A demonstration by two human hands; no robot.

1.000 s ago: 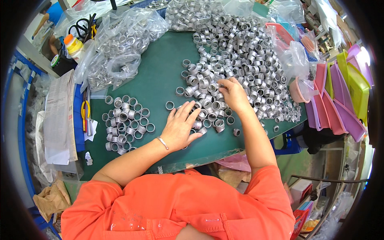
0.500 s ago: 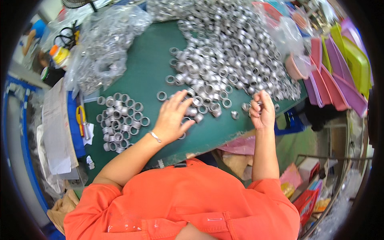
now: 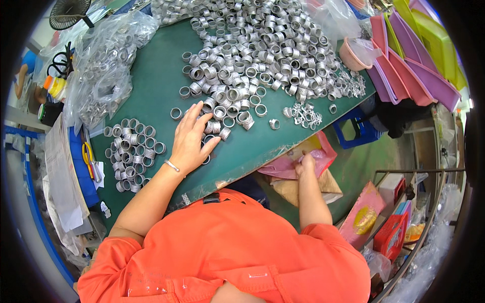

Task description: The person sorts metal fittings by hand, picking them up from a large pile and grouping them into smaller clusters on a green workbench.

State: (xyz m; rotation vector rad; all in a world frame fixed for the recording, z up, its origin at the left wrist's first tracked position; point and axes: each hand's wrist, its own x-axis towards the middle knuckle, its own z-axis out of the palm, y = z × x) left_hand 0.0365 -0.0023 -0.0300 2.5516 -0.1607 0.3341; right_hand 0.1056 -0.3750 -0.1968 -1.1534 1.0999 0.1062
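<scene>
My left hand [image 3: 190, 143] lies palm down with fingers spread, its fingertips at the near edge of a big heap of grey metal rings [image 3: 242, 65]. Several rings sit by its fingers and thumb. Left of that hand is a smaller group of rings [image 3: 135, 151], packed close together. Beyond the table's near edge, my right hand [image 3: 305, 165] is down at a pink plastic bag [image 3: 283, 166] lined over a brown sack or carton [image 3: 331, 188]. Its fingers are curled; what they hold, if anything, is hidden. Small metal scraps [image 3: 307, 115] lie near the table edge.
Clear plastic bags of rings [image 3: 103, 65] lie at the back left of the green table [image 3: 156, 76]. Yellow-handled scissors [image 3: 88, 156] are on the left. A pink tub [image 3: 353, 54] and stacked coloured trays [image 3: 404, 76] stand at the right. A blue crate [image 3: 356, 129] sits below.
My right hand has gone from above the table edge down to the pink bag, uncovering the small scraps. The whole view has shifted; my left hand stays by the same rings.
</scene>
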